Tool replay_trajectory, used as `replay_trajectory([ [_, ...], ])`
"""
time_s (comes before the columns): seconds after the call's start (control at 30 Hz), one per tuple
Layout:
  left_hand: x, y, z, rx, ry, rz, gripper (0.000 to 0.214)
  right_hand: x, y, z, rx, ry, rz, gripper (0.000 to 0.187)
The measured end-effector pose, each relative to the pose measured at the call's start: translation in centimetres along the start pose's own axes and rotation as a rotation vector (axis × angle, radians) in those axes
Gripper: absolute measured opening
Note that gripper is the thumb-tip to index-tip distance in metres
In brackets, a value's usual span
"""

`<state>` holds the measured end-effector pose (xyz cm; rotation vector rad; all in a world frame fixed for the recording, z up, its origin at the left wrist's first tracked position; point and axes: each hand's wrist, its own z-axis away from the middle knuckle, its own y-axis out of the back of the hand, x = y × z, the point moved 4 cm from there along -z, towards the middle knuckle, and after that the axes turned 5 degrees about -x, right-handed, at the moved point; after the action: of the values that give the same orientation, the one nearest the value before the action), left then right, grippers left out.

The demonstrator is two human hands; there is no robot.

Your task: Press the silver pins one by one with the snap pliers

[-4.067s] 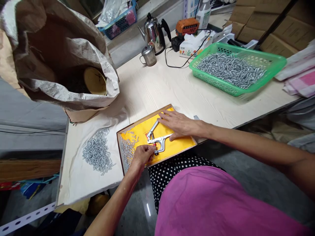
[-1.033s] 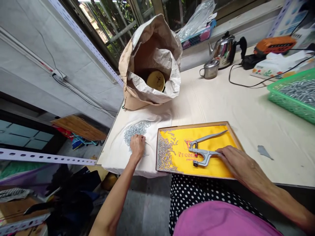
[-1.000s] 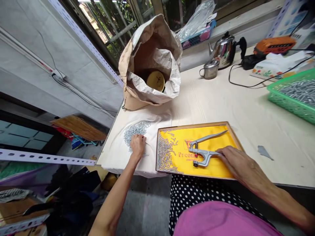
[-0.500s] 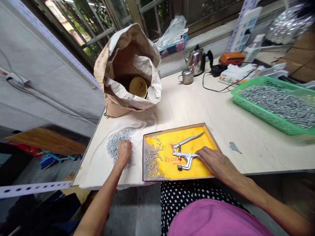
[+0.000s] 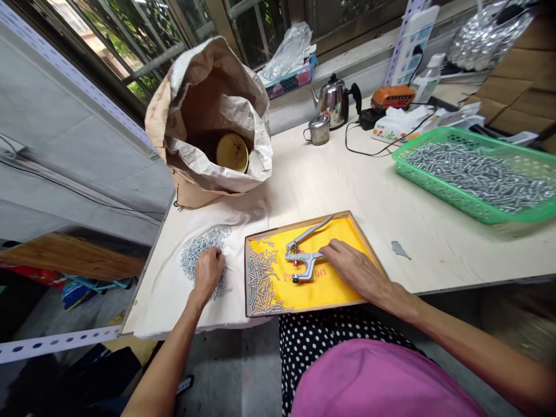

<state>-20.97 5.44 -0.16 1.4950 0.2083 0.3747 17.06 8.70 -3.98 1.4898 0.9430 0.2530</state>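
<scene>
Silver pliers (image 5: 304, 256) over yellow-lined tray (image 5: 334, 295), R hand (image 5: 351, 267) clamped on same; L hand (image 5: 208, 269) at loose pile (image 5: 191, 258), grip can't be told; est. part-done, some metal pcs (image 5: 259, 284) in tray, sizeable pile qty rem.

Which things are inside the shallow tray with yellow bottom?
Small metal pieces, mostly at its left end, and pliers, held in the right hand over the yellow bottom. The pliers hide part of the printed red letters.
</scene>
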Motion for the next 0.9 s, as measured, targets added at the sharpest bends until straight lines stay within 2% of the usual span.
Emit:
replay_trajectory([
  [0.1,1.7,0.2,1.1,-0.026,0.084,0.347,0.025,1.5,-0.6,1.9,-0.017,-0.036,0.024,0.02],
  [0.2,6.3,-0.6,3.6,-0.187,0.061,0.752,0.037,1.8,-0.9,2.2,-0.012,-0.023,0.09,0.017],
  [0.3,11.7,-1.9,6.5,-0.325,0.002,0.932,0.033,1.4,-1.1,1.6,-0.02,-0.02,0.154,0.017],
  [0.4,15.1,-3.6,8.0,-0.429,0.012,0.999,0.029,1.3,-1.2,1.4,-0.028,-0.021,0.152,0.016],
  [0.47,16.1,-4.5,8.0,-0.459,0.044,1.02,0.027,1.4,-1.2,1.4,-0.025,-0.029,0.137,0.016],
  [0.6,16.6,-5.6,7.7,-0.547,0.115,1.036,0.027,1.5,-1.2,1.4,-0.014,-0.042,0.116,0.017],
  [0.77,16.9,-5.9,8.1,-0.645,0.161,0.996,0.033,1.5,-1.1,1.3,0.002,-0.046,0.114,0.017],
  [0.9,17.2,-6.0,8.5,-0.66,0.227,1.007,0.037,1.4,-1.1,1.4,0.006,-0.041,0.105,0.017],
])
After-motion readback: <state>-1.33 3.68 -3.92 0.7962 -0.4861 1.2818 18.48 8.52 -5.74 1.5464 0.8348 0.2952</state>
